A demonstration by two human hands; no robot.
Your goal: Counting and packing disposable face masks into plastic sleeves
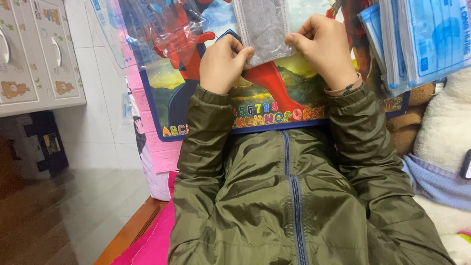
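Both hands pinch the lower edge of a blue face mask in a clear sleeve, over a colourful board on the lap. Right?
Not quite: the head view shows the face mask is grey, not blue. The left hand and right hand do pinch its lower edge over the colourful board.

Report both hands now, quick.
Left hand: closed, pinching the lower left corner of the grey mask.
Right hand: closed, pinching the mask's lower right edge.
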